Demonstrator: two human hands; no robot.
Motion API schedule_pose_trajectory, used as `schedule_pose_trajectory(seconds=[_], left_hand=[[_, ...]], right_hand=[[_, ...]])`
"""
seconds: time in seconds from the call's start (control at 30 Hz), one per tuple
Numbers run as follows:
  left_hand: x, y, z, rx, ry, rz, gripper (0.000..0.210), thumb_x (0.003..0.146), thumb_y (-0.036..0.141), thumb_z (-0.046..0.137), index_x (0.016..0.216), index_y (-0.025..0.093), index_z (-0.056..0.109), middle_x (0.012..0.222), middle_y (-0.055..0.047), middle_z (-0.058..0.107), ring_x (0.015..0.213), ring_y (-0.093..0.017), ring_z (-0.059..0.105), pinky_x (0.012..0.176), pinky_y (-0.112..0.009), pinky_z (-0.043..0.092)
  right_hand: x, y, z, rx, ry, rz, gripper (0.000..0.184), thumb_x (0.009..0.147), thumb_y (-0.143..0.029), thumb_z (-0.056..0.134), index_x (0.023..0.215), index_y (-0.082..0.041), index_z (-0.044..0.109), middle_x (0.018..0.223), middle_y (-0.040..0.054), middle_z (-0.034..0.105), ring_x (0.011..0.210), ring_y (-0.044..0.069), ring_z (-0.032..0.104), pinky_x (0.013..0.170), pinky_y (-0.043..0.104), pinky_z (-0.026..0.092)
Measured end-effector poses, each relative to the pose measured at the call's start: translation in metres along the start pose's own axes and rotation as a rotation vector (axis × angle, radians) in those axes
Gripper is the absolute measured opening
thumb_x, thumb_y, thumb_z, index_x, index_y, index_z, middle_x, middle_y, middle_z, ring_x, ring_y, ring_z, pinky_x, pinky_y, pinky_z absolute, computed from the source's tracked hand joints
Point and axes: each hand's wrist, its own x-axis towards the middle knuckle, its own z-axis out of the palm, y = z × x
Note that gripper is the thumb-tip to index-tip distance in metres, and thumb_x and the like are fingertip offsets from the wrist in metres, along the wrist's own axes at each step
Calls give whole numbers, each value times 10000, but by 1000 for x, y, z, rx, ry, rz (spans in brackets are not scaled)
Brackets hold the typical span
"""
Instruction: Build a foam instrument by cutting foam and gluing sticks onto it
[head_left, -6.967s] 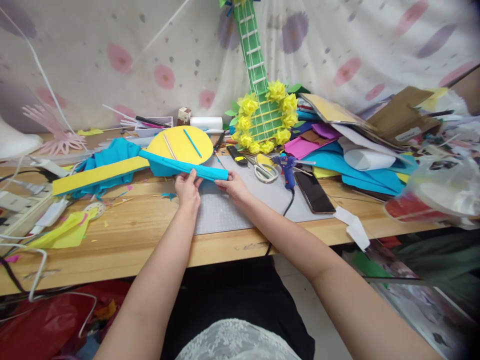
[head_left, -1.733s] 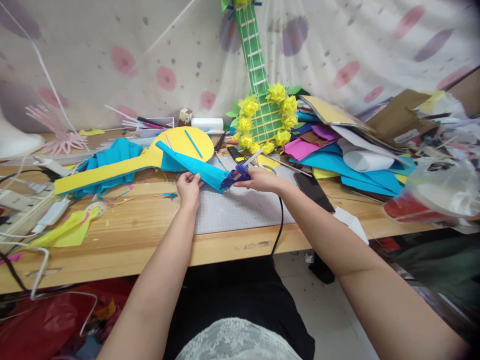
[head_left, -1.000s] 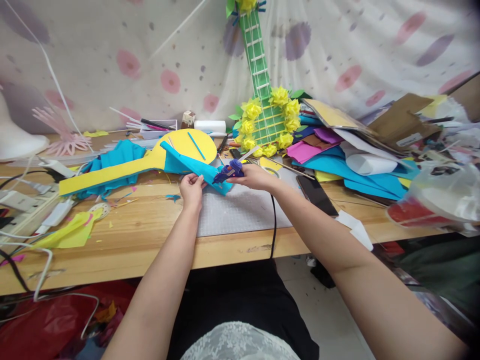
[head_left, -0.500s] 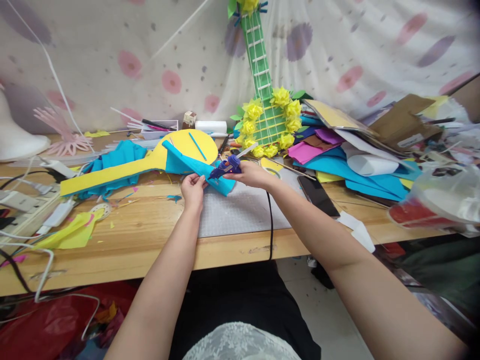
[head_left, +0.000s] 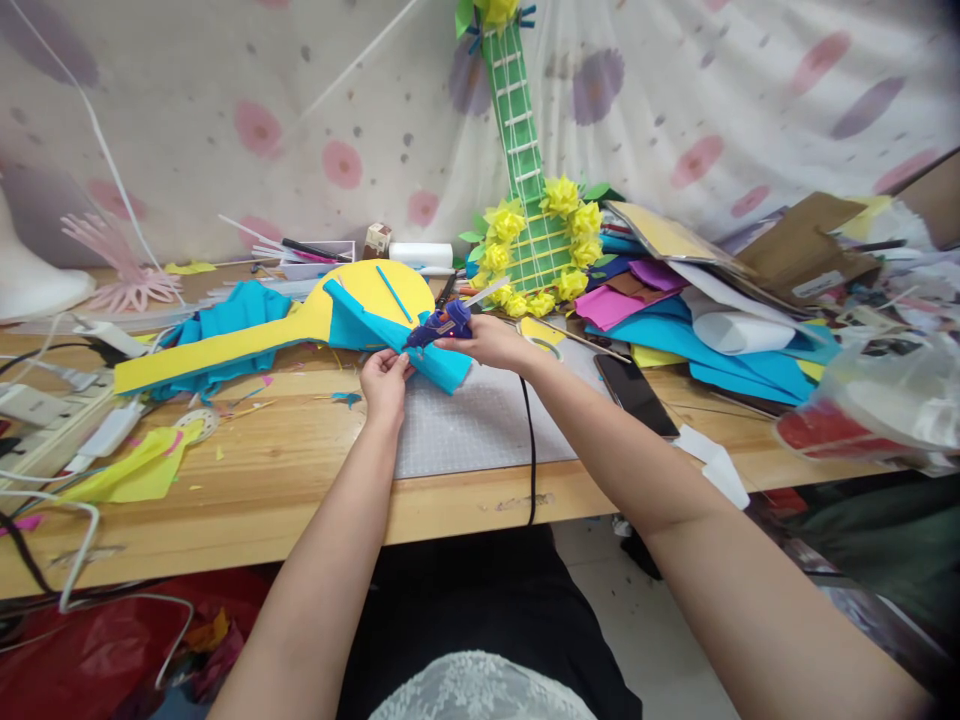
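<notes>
My left hand (head_left: 385, 385) pinches the lower edge of a strip of blue crepe paper (head_left: 442, 368), which runs along the rim of a yellow guitar-shaped cutout (head_left: 300, 325). In my right hand (head_left: 484, 345) is a dark blue glue gun (head_left: 442, 325), with a white glue stick out of its back. Its nozzle is close to my left fingertips, over the blue paper; whether it touches cannot be made out. A thin blue strip (head_left: 394, 293) lies on the yellow face. Beneath the neck sits bunched blue crepe paper (head_left: 225, 335).
A green paper guitar (head_left: 525, 160) with yellow flowers leans on the curtain behind. Sheets of coloured paper (head_left: 720, 340) are piled at right, near a phone (head_left: 636, 395). A grey cutting mat (head_left: 465, 440) lies beneath my hands; the glue gun's black cord (head_left: 532, 460) crosses it. Power strips (head_left: 52, 420) stand left.
My right hand has moved the glue gun slightly left, its nozzle now nearer my left fingertips. The cord has shifted left with it. My left hand keeps its pinch on the crepe paper.
</notes>
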Motion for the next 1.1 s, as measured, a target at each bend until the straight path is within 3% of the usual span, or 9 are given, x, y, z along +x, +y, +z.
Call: schedule_pose_trajectory(seconds=[0.47, 0.67, 0.8, 1.1], left_hand=[[1, 0, 0, 39, -1, 12, 203, 578, 165, 680, 726, 133, 545, 637, 2, 597, 618, -102, 587, 706, -303, 504], [0, 1, 1, 24, 6, 10, 206, 579, 150, 678, 731, 133, 540, 655, -5, 609, 610, -99, 583, 687, -288, 499], [-1, 1, 1, 22, -1, 5, 199, 585, 153, 673, 736, 136, 545, 664, -6, 614, 625, -99, 586, 684, -278, 500], [-2, 3, 1, 43, 12, -5, 203, 583, 161, 680, 725, 133, 537, 654, -3, 594, 618, -105, 577, 684, -290, 486]], right_hand=[[13, -16, -3, -55, -4, -17, 450, 742, -531, 556, 989, -167, 652, 917, 67, 664, 883, 190, 604, 745, 256, 433], [19, -19, -1, 70, -46, -29, 404, 747, -520, 554, 887, -154, 651, 782, 49, 662, 652, 127, 600, 606, 226, 457], [19, -16, -3, 130, -66, -39, 403, 754, -510, 551, 922, -153, 631, 754, 52, 656, 519, 94, 551, 495, 220, 447], [16, -14, -7, 65, -63, -35, 390, 739, -509, 571, 905, -165, 649, 720, 44, 654, 590, 116, 580, 514, 213, 439]])
